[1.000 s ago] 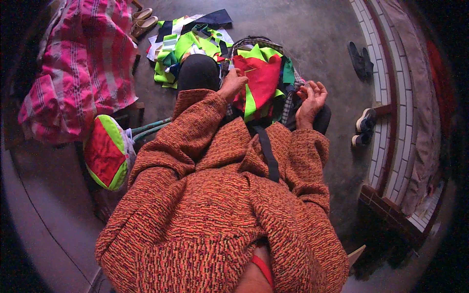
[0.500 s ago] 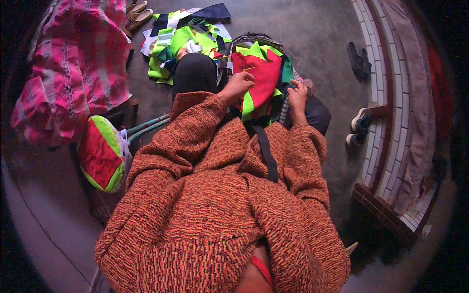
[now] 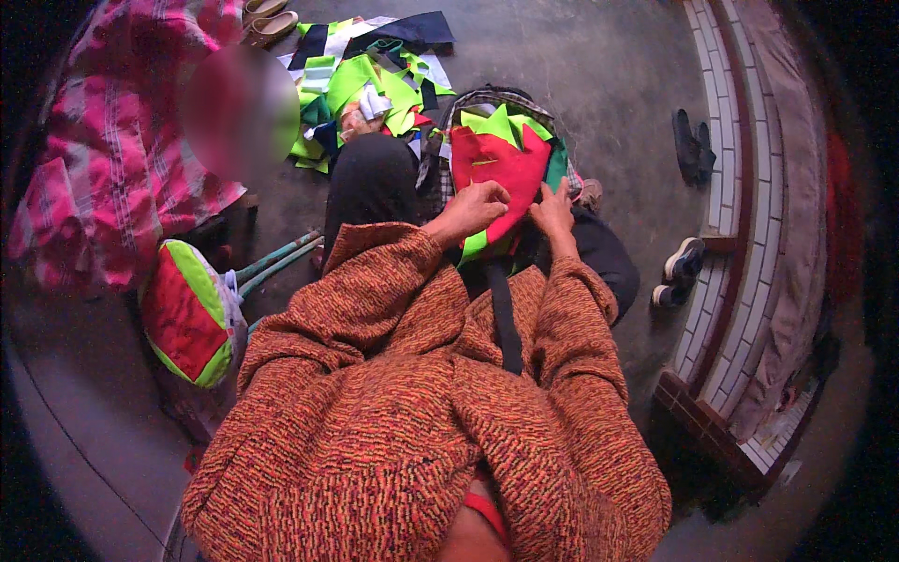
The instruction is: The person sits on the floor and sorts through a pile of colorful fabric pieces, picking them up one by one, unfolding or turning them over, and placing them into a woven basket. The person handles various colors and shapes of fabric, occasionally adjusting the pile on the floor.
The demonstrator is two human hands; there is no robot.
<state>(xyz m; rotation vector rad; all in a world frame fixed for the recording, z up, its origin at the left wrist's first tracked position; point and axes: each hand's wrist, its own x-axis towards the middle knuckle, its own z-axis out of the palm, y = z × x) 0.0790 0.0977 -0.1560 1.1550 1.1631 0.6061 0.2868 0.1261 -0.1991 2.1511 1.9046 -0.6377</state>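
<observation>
Across my lap lies a red fabric piece (image 3: 506,169) with neon-green pointed pieces (image 3: 501,122) at its far end and a green strip along its near left edge. My left hand (image 3: 473,210) rests over the red fabric's near left side, its fingers curled and pinched together; whatever they hold is too small to make out. At the right edge my right hand (image 3: 553,214) grips the red fabric between thumb and fingers. A thin pale line, perhaps thread or a needle, shows on the red cloth. Dark green cloth (image 3: 556,165) lies beside it, over checked fabric (image 3: 440,159).
Beyond my left knee is a heap of neon-green, white and dark scraps (image 3: 375,89). A red and green stuffed cloth piece (image 3: 187,314) stands at left, near pink plaid cloth (image 3: 103,159) partly covered by a blurred patch. Shoes (image 3: 684,260) sit beside the white-tiled ledge (image 3: 744,234) at right.
My right hand has come left and down from above the fabric onto its right edge. My left hand sits a little nearer to me. The blurred patch has appeared at upper left.
</observation>
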